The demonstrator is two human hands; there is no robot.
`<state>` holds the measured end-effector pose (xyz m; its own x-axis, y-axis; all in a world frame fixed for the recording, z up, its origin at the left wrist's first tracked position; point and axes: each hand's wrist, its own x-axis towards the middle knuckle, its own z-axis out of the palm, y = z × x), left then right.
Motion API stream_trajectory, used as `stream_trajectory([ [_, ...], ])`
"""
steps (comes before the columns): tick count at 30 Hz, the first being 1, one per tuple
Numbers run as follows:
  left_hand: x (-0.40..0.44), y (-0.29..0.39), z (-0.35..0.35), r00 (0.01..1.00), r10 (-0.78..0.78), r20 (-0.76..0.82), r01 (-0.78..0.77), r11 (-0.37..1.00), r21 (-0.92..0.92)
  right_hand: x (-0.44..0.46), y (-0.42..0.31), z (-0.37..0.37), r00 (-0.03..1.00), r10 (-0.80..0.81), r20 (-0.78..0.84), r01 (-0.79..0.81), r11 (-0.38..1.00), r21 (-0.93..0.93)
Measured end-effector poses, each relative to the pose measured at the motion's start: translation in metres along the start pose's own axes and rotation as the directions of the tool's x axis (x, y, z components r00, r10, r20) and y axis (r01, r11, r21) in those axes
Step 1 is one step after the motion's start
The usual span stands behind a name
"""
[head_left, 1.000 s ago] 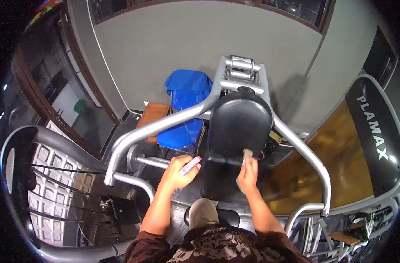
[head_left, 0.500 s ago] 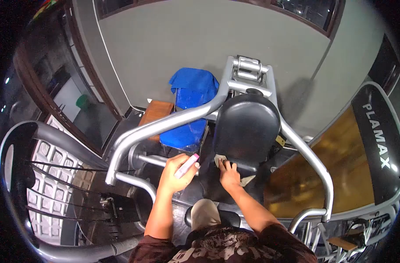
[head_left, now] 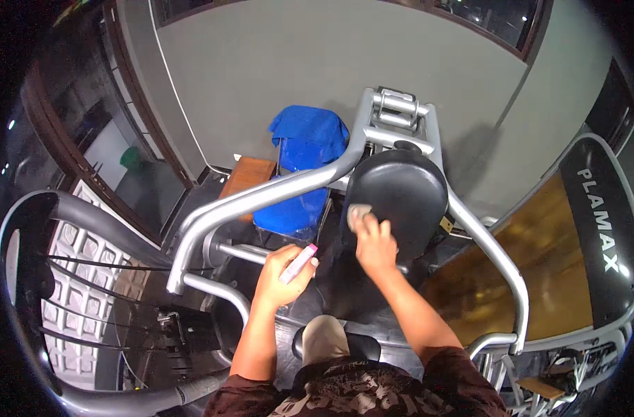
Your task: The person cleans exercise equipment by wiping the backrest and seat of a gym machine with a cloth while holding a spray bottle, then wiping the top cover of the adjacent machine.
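Note:
My left hand is closed around a small whitish bottle with a pink end, held tilted in front of the machine. With bent fingers, my right hand presses a pale cloth against the left side of the black padded backrest. Part of the cloth is hidden under the fingers. Below the hand, the black seat area is dark and partly covered by my arm.
Silver frame bars curve around both sides of the backrest. Behind the left bar stands a blue chair with a blue cloth over its top, beside a brown wooden piece. A PLAMAX panel rises at right.
My right hand has moved up with the cloth, from the backrest's lower edge to its left middle side. My left hand stays nearly in place with the bottle.

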<state>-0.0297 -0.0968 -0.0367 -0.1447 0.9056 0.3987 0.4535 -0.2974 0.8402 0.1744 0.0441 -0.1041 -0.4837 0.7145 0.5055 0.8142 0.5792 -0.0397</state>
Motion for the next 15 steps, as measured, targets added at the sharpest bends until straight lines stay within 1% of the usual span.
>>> stream_trajectory([
  [2, 0.001, 0.003, -0.002, 1.000, 0.013, -0.015, -0.013, 1.000, 0.007, -0.039, -0.006, 0.033, 0.987, -0.064, 0.144, 0.077, 0.993, -0.087],
  [4, 0.000, 0.004, -0.004, 0.999, 0.021, -0.032, -0.020, 0.999, 0.027, -0.073, -0.010, 0.058, 0.962, -0.048, 0.270, 0.063, 0.997, -0.047],
  [5, 0.000, 0.005, -0.005, 0.999, 0.026, -0.044, -0.024, 0.999, 0.045, -0.085, -0.005, 0.079, 0.899, 0.024, 0.436, -0.021, 1.000, -0.012],
  [6, 0.000, 0.005, -0.006, 0.998, 0.031, -0.055, -0.027, 0.998, 0.064, -0.088, -0.007, 0.076, 0.893, 0.098, 0.439, -0.112, 0.994, 0.005],
  [8, 0.000, 0.006, -0.004, 0.996, 0.057, -0.071, -0.052, 0.997, 0.061, -0.073, -0.012, 0.054, 0.909, 0.075, 0.410, -0.142, 0.981, 0.135],
  [9, 0.000, 0.007, -0.003, 0.995, 0.067, -0.075, -0.063, 0.996, 0.056, -0.062, -0.016, 0.039, 0.944, 0.045, 0.327, -0.111, 0.976, 0.186],
  [11, -0.001, 0.008, -0.001, 0.999, 0.016, -0.040, -0.012, 0.996, 0.089, -0.029, -0.028, -0.001, 0.987, -0.005, 0.158, -0.039, 0.962, 0.270],
  [12, 0.000, 0.009, 0.000, 1.000, -0.007, -0.023, 0.009, 0.994, 0.105, -0.010, -0.033, -0.024, 0.997, 0.042, 0.061, -0.061, 0.935, 0.349],
  [14, 0.001, 0.007, 0.002, 1.000, 0.018, -0.021, -0.016, 0.997, 0.081, 0.018, -0.034, -0.035, 0.985, 0.140, -0.103, -0.096, 0.931, 0.351],
  [15, 0.000, 0.006, 0.002, 0.999, 0.028, -0.017, -0.027, 0.997, 0.071, 0.018, -0.033, -0.031, 0.989, 0.117, -0.090, -0.089, 0.957, 0.275],
])
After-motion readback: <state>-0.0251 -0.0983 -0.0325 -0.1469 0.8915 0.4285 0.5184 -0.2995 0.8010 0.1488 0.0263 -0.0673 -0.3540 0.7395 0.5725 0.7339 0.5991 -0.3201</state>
